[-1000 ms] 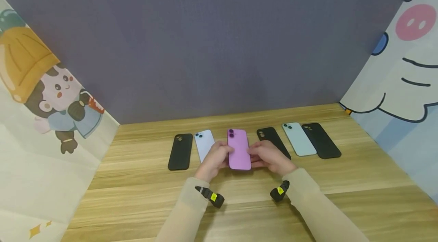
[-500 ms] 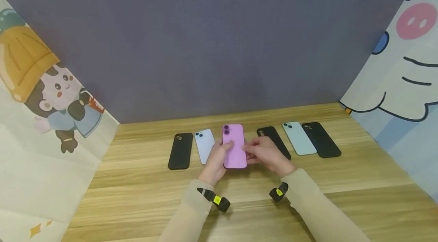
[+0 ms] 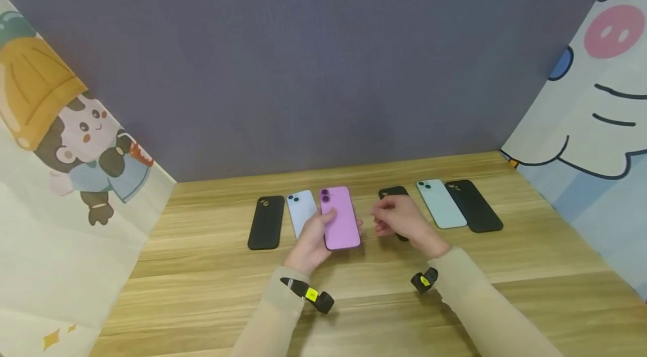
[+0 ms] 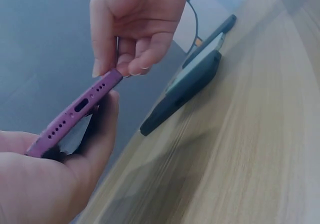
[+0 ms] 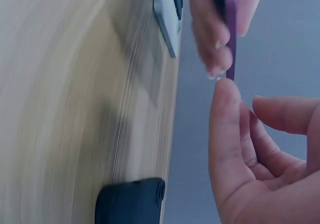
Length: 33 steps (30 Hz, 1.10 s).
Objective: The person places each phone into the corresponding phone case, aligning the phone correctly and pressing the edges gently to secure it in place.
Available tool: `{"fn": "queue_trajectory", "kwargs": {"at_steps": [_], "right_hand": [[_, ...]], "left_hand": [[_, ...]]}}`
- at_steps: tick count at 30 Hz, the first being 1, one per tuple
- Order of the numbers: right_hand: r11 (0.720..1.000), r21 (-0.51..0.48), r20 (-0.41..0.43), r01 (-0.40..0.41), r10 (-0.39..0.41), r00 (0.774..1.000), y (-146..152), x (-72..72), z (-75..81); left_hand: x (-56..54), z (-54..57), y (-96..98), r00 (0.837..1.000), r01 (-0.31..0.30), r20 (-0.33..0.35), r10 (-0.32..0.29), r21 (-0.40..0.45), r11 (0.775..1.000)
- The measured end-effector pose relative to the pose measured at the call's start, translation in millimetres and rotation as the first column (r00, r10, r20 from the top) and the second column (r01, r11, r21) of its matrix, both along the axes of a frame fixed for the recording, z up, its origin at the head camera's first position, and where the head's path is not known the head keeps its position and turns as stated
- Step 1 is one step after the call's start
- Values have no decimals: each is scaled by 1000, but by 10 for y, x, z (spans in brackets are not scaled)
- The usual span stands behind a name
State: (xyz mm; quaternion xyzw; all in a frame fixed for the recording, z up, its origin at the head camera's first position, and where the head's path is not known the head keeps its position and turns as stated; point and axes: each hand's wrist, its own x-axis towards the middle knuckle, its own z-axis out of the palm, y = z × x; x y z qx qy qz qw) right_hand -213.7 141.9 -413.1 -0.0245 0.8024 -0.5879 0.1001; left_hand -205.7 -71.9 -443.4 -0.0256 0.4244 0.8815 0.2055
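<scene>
The left hand (image 3: 308, 238) pinches the purple phone (image 3: 345, 228) between thumb and fingers, raised off the counter (image 3: 364, 312) and partly blocking the lavender phone (image 3: 301, 205). The right hand (image 3: 403, 219), fingers loosely curled, hangs near it, covering part of the middle case (image 3: 391, 191). A grey panel (image 3: 323, 65) closes the far edge; wood runs nearer, beneath the sleeves (image 3: 275, 312). In all: three phones, three black cases; the mint phone (image 3: 441, 204) seemingly touches the right case (image 3: 475, 206).
</scene>
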Motion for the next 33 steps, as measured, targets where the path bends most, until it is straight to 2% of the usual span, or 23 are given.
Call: {"fn": "queue_trajectory", "kwargs": {"at_steps": [4, 6, 8, 11, 13, 15, 19, 25, 33], "right_hand": [[993, 116, -56, -4, 10, 998, 81, -37, -16], [976, 216, -98, 6, 16, 995, 128, -58, -13], [940, 340, -155, 26, 28, 988, 171, -80, 3], [867, 495, -210, 53, 60, 976, 229, -110, 34], [818, 572, -218, 63, 77, 973, 260, -125, 47], [781, 621, -205, 65, 81, 975, 284, -136, 43], [714, 697, -170, 74, 63, 983, 315, -155, 4], [635, 771, -105, 47, 54, 993, 325, -187, -54], [572, 820, -22, -2, 35, 999, 313, -225, -123]], "left_hand": [[8, -1, -4, 1000, 22, -6, -22, 47, 999], [7, 7, -12, 999, 53, -12, -52, 56, 997], [4, 15, -24, 996, 90, -21, -89, 73, 993], [-4, 30, -43, 988, 152, -39, -148, 97, 984], [-6, 39, -51, 984, 178, -47, -174, 126, 976], [-6, 42, -55, 982, 189, -50, -183, 151, 970], [9, 41, -55, 986, 167, -16, -167, 182, 969], [36, 40, -56, 991, 117, 38, -126, 182, 976], [46, 50, -54, 992, 70, 88, -90, 212, 975]]}}
